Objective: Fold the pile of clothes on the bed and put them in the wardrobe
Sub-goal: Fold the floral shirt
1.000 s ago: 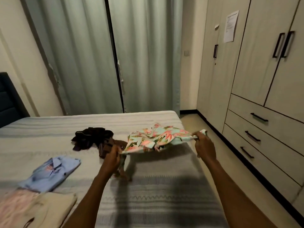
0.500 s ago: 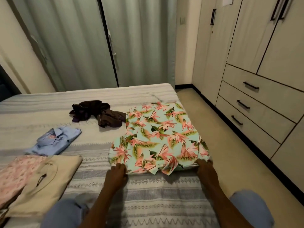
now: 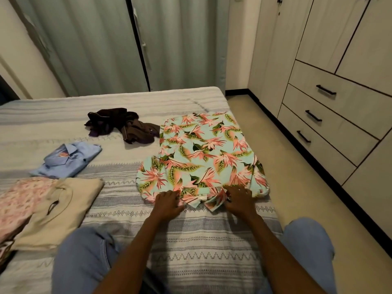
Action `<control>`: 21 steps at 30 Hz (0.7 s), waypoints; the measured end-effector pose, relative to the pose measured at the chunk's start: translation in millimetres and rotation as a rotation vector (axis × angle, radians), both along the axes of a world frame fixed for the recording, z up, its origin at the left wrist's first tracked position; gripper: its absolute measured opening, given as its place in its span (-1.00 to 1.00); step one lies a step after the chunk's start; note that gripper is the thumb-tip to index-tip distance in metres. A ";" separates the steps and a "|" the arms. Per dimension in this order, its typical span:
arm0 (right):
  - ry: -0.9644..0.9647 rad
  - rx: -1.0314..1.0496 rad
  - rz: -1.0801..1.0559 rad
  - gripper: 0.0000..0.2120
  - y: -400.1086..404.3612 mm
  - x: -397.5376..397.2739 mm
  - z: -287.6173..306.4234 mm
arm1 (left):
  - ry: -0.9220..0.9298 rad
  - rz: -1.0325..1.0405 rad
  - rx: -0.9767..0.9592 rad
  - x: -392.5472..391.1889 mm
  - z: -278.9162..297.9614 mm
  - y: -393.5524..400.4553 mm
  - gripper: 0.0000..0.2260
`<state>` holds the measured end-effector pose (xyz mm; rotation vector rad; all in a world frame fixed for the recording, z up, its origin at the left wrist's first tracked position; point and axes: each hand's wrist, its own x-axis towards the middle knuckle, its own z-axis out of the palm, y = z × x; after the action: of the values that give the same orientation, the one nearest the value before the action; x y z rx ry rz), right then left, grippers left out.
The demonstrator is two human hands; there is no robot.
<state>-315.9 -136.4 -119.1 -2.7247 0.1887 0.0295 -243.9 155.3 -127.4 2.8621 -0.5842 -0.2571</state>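
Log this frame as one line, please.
step: flattening floral-print turquoise shirt on striped grey bed | left hand, right hand: at near hem | wardrobe: closed
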 end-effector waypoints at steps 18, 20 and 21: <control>-0.175 0.135 0.274 -0.82 -10.2 -36.3 -16.6 | -0.051 -0.292 -0.193 -41.1 5.4 -0.3 -0.86; -0.127 0.230 0.191 -0.77 -8.8 -36.5 -11.2 | -0.080 -0.244 -0.239 -43.3 6.2 -1.8 -0.91; -0.124 0.236 0.162 -0.75 -8.3 -35.9 -8.8 | -0.098 -0.239 -0.269 -44.8 6.9 -3.0 -0.93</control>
<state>-351.8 -144.7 -128.0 -2.4895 -0.0681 -0.0670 -288.7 152.3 -120.5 2.5563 -0.9076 -0.0674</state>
